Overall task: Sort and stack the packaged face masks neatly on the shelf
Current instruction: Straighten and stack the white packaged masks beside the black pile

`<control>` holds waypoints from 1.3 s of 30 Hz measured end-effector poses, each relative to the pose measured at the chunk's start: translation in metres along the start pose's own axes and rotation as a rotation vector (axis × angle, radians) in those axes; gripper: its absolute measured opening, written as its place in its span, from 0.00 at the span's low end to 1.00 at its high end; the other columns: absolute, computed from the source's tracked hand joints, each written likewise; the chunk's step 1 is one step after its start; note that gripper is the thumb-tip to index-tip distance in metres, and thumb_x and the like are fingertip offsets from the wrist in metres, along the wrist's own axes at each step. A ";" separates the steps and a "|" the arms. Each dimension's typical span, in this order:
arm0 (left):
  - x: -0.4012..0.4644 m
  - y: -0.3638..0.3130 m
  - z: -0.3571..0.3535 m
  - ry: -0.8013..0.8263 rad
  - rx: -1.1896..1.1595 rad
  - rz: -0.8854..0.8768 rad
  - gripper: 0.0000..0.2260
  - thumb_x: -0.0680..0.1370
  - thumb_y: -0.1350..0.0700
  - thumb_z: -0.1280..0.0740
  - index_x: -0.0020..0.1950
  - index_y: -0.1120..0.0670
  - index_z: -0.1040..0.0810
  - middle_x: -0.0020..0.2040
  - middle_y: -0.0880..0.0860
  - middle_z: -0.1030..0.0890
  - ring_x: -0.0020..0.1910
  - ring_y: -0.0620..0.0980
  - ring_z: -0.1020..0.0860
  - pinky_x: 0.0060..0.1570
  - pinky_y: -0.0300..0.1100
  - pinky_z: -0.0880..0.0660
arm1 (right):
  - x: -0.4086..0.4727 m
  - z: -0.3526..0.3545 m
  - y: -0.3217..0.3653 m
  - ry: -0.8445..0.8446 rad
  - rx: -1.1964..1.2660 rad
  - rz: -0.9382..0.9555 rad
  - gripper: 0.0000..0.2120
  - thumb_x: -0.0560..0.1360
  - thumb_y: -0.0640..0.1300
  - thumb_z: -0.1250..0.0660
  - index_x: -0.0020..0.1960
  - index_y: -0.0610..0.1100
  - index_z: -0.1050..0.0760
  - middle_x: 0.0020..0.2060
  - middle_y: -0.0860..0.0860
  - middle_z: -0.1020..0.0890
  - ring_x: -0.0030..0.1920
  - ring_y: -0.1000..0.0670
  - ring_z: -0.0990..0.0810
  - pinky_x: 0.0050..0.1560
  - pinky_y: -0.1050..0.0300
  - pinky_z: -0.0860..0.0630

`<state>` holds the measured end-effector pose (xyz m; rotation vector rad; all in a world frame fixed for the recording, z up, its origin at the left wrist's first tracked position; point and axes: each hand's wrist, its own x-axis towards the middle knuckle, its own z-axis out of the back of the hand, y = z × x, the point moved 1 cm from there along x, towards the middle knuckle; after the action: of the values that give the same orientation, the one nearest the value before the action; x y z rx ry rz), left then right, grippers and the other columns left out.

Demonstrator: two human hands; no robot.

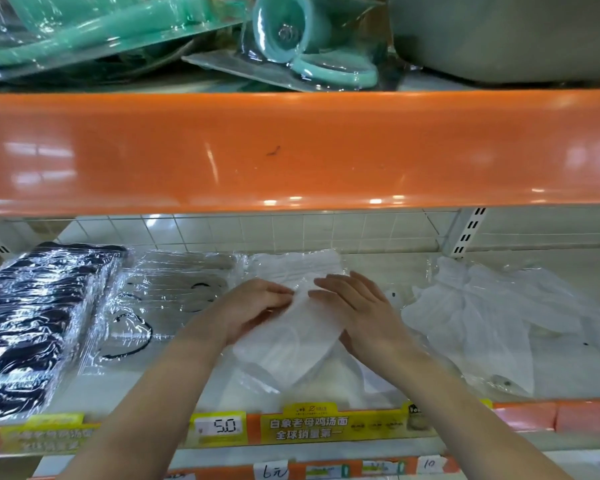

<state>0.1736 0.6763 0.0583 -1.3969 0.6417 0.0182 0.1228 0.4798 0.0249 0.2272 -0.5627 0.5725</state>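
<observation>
Head view: both hands work one white mask pack (pixel 291 344) at the middle of the lower shelf (pixel 378 268). Left hand (pixel 253 310) holds the pack's left edge, fingers curled over the far-left corner. Right hand (pixel 357 306) lies on the right edge, fingers fairly straight across the top; the thumb seems tucked under the pack, so I judge this grip closed on it, but contact underneath is hidden. Pack sits tilted: long axis runs from near-left to far-right, far corner between the two sets of fingertips. Under and behind it, a white mask stack (pixel 298 263), squared to the shelf back.

Left along the shelf: clear-wrapped masks with black ear loops (pixel 167 299), then a black mask stack (pixel 35 323). Right: loose white packs (pixel 475 313), splayed unevenly.

Judgement: pack needs turning to match the stack's axis; both hands are equally near.
</observation>
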 end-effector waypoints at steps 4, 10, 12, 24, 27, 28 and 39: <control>0.000 0.004 -0.003 -0.092 0.505 -0.112 0.12 0.79 0.51 0.34 0.60 0.55 0.23 0.48 0.50 0.21 0.43 0.45 0.22 0.40 0.36 0.26 | 0.010 -0.005 0.000 -0.072 -0.015 0.015 0.19 0.59 0.32 0.31 0.48 0.46 0.19 0.45 0.51 0.18 0.43 0.47 0.20 0.41 0.53 0.24; -0.029 -0.007 -0.032 -0.111 1.085 -0.490 0.29 0.76 0.34 0.41 0.72 0.48 0.34 0.69 0.44 0.31 0.67 0.43 0.32 0.62 0.39 0.35 | 0.021 -0.018 -0.010 -0.037 -0.112 -0.127 0.10 0.67 0.41 0.42 0.37 0.47 0.22 0.32 0.53 0.23 0.32 0.49 0.23 0.27 0.57 0.27; -0.022 -0.002 -0.037 -0.234 1.322 -0.547 0.24 0.79 0.41 0.40 0.73 0.47 0.36 0.69 0.44 0.31 0.68 0.46 0.32 0.60 0.43 0.33 | 0.025 -0.018 -0.016 -0.057 -0.090 -0.149 0.10 0.69 0.41 0.42 0.38 0.47 0.22 0.32 0.53 0.23 0.32 0.49 0.22 0.27 0.57 0.27; 0.050 0.009 -0.012 -0.514 1.311 -0.576 0.28 0.73 0.74 0.42 0.72 0.56 0.32 0.73 0.56 0.33 0.73 0.54 0.37 0.69 0.46 0.39 | 0.047 -0.048 -0.046 0.039 -0.144 -0.268 0.22 0.62 0.29 0.27 0.54 0.43 0.19 0.51 0.48 0.17 0.50 0.45 0.18 0.55 0.48 0.24; 0.060 0.024 -0.014 -0.465 1.353 -0.490 0.28 0.77 0.70 0.46 0.76 0.53 0.40 0.77 0.53 0.41 0.76 0.52 0.46 0.72 0.44 0.47 | 0.040 -0.060 -0.047 0.203 -0.158 -0.350 0.22 0.60 0.32 0.25 0.53 0.43 0.19 0.51 0.47 0.17 0.50 0.44 0.18 0.55 0.47 0.25; 0.063 0.030 -0.015 -0.448 1.364 -0.453 0.27 0.78 0.68 0.46 0.76 0.53 0.40 0.77 0.53 0.41 0.76 0.53 0.45 0.72 0.44 0.47 | 0.037 -0.064 -0.047 0.236 -0.159 -0.353 0.22 0.59 0.32 0.25 0.51 0.43 0.19 0.49 0.47 0.17 0.49 0.44 0.17 0.53 0.47 0.24; 0.070 0.061 -0.024 -0.478 1.373 -0.418 0.16 0.73 0.50 0.45 0.45 0.53 0.19 0.50 0.53 0.17 0.50 0.52 0.19 0.44 0.46 0.23 | 0.027 -0.078 -0.038 0.375 -0.104 -0.449 0.21 0.80 0.52 0.48 0.71 0.48 0.33 0.67 0.52 0.30 0.68 0.50 0.33 0.66 0.54 0.38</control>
<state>0.1985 0.6418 -0.0276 -0.1304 -0.1194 -0.3506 0.1975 0.4882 -0.0265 0.1363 -0.1652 0.1405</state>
